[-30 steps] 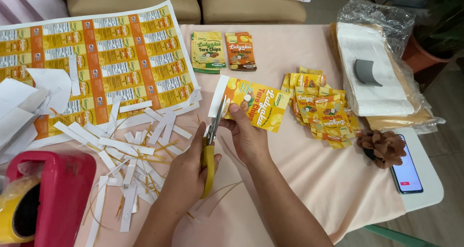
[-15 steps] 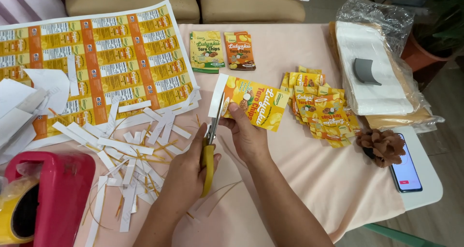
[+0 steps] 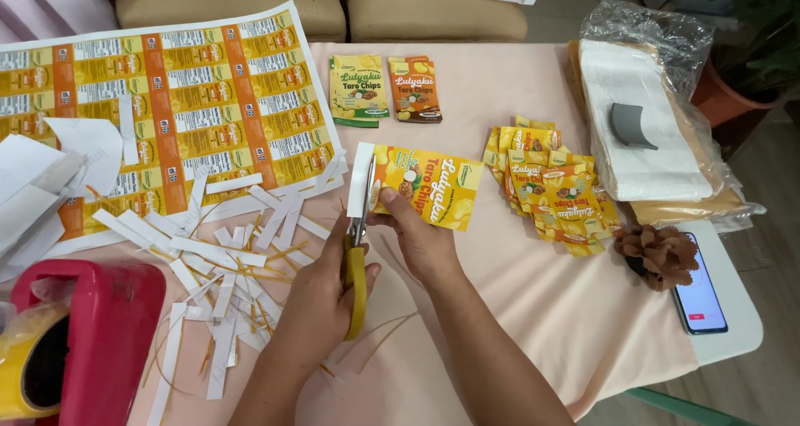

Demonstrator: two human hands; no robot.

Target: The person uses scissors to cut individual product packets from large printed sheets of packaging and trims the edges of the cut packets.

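Note:
My left hand [image 3: 321,297] grips yellow-handled scissors [image 3: 357,286]. Their blades point up along the left edge of a yellow printed label [image 3: 437,188]. My right hand [image 3: 421,238] pinches that label at its lower left corner, just above the pink tablecloth [image 3: 533,318]. A white margin strip [image 3: 360,176] hangs on the label's left side, beside the blades. Both hands are close together at the middle of the table.
A big printed sheet of uncut labels [image 3: 192,101] lies at the back left, with white paper offcuts [image 3: 225,259] in front. Cut labels [image 3: 550,188] are piled to the right. Two small packets [image 3: 383,88], a red tape dispenser [image 3: 92,334], bagged white pouches [image 3: 646,126], a brown flower [image 3: 662,255] and a phone [image 3: 698,297] surround them.

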